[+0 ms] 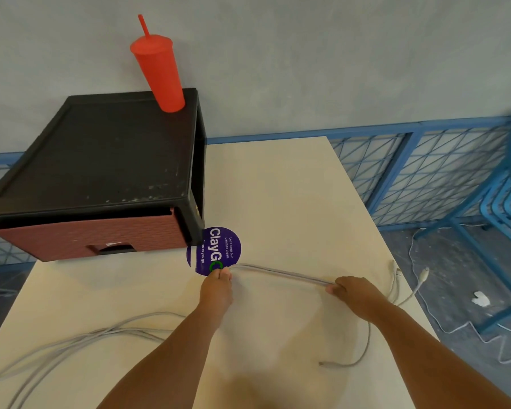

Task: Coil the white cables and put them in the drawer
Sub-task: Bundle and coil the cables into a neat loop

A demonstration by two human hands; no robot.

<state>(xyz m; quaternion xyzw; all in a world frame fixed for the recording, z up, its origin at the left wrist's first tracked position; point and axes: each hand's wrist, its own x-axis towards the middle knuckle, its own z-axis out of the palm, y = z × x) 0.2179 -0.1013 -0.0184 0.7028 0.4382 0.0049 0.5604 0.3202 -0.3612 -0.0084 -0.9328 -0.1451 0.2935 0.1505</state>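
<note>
A doubled length of white cable point(281, 273) stretches over the cream table point(278, 196) between my two hands. My left hand point(216, 290) pinches its bend near a purple round sticker point(216, 249). My right hand point(356, 293) grips the other end, and loose cable ends point(396, 278) trail past it toward the table's right edge. Another tail point(363, 349) curves down below my right wrist. More white cables point(80, 340) lie in a loose bundle at the lower left. The black drawer unit point(101, 154) stands at the back left, its red drawer point(83, 237) slightly ajar.
A red tumbler with a straw point(160, 72) stands on the drawer unit's back right corner. Blue metal grating point(419, 172) and a blue chair frame point(505, 208) are right of the table. A thin white cord point(443, 329) and a white scrap point(481, 299) lie on the floor.
</note>
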